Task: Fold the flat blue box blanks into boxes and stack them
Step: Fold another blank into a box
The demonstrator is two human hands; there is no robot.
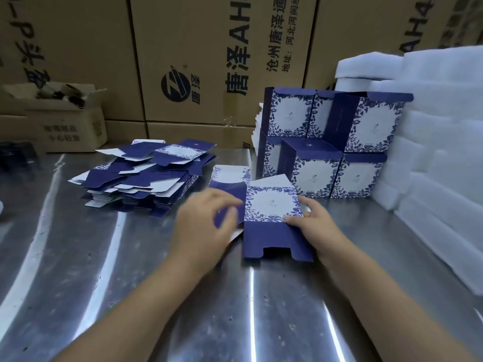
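Note:
A blue and white box blank lies partly opened on the metal table, its blue bottom flaps pointing toward me. My right hand holds its right side, thumb on the printed face. My left hand is at the blank's left side, fingers curled over a blue panel and blurred by motion. A loose pile of flat blanks sits to the left. Several folded boxes are stacked in two rows behind the blank.
White foam sheets are piled along the right side. Large brown cartons form a wall at the back. A small open carton stands at the back left. A dark object sits at the far left edge.

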